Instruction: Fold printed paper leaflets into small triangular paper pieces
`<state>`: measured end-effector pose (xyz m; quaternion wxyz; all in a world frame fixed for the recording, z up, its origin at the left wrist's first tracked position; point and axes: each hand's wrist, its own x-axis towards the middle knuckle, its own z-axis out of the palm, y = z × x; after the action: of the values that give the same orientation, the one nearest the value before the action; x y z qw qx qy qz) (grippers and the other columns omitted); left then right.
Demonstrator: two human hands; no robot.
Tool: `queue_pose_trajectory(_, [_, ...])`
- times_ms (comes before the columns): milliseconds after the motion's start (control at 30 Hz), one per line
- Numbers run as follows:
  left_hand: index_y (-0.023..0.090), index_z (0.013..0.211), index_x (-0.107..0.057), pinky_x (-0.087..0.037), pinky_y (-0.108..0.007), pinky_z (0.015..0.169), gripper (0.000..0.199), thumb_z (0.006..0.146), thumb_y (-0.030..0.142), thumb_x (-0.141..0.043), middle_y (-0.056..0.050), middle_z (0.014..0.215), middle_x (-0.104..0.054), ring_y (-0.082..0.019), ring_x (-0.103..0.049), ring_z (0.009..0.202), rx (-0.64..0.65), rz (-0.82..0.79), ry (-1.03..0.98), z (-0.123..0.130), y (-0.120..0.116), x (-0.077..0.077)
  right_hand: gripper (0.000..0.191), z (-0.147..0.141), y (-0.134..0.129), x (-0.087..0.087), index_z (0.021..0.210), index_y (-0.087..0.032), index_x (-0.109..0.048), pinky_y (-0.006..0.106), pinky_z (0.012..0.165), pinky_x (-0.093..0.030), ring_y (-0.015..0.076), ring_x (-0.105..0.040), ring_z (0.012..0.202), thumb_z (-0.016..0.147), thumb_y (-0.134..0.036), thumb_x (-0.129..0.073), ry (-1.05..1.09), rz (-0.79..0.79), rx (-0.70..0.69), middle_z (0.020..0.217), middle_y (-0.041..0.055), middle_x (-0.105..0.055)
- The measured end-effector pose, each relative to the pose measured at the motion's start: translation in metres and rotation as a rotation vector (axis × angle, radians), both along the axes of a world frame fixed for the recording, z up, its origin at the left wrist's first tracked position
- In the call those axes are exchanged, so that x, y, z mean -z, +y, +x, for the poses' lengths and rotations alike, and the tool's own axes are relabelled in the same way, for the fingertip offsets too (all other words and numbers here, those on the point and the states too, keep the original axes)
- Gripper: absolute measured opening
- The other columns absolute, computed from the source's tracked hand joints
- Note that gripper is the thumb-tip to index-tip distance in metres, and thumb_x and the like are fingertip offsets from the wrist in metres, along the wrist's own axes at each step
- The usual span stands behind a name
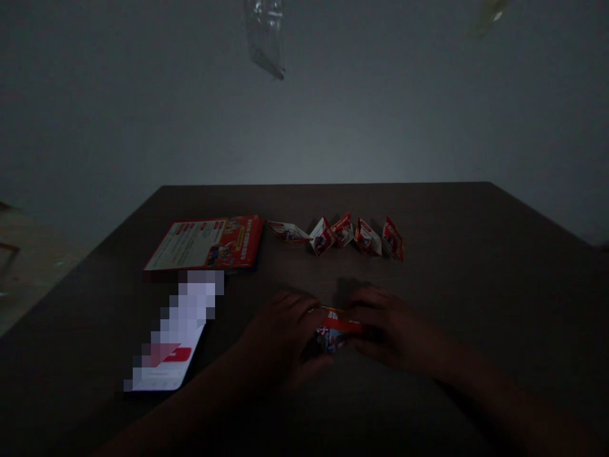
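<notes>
Low over the middle of the dark table, my left hand point(291, 327) and my right hand point(387, 327) hold a small red-and-blue printed paper piece point(332, 330) between them. Fingers of my left hand close on its left end; those of my right hand close on its right end. Both hands cover part of it, and the dim light hides whether it is a card or a packet. Beyond the hands, several folded red-and-white printed papers point(322, 238) stand in a loose row, creased into peaks.
A red-and-white printed booklet or flat box point(190, 244) lies at the left. Nearer me is a phone point(178, 374) with its screen lit and partly pixelated. The table point(451, 216) ends at a grey wall, where a clear plastic pouch point(266, 38) hangs.
</notes>
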<state>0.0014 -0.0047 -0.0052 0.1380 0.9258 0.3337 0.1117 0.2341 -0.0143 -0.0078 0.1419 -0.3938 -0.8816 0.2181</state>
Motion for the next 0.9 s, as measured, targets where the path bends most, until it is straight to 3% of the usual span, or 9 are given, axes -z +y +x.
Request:
queue_pose_trajectory(467, [0.018,0.113,-0.057,-0.041,-0.040,0.090,0.040,0.081,0.041,-0.060,-0.008,0.113,-0.062,-0.024,-0.053,0.104,0.014,-0.035,-0.090,-0.0027,0.0042,-0.0006,0.024,0.0002,0.0007,-0.0018,0.108,-0.021,-0.061,0.036,0.082,-0.043,0.0207,-0.052,0.093,0.086,-0.031,-0.057,0.030,-0.010,0.006,0.099,0.0071,-0.059])
queue_pose_trajectory(633, [0.020,0.112,-0.059,-0.042,-0.038,0.088,0.030,0.086,0.035,-0.054,-0.006,0.109,-0.064,-0.022,-0.056,0.101,-0.009,-0.034,-0.104,-0.0016,0.0062,-0.0014,0.024,0.0012,0.0003,-0.0024,0.111,-0.021,-0.060,0.036,0.085,-0.042,0.0203,-0.052,0.095,0.090,-0.027,-0.051,0.023,-0.008,0.005,0.101,0.0075,-0.059])
queue_pose_trajectory(900, [0.015,0.098,-0.062,-0.047,-0.038,0.080,0.023,0.087,0.032,-0.052,-0.009,0.096,-0.065,-0.023,-0.058,0.089,-0.047,0.040,-0.011,-0.0022,0.0070,0.0007,0.021,0.0052,0.0038,0.0066,0.102,-0.020,-0.063,0.032,0.078,-0.043,0.0176,-0.055,0.086,0.093,-0.020,-0.044,0.050,0.011,0.028,0.091,0.0059,-0.062])
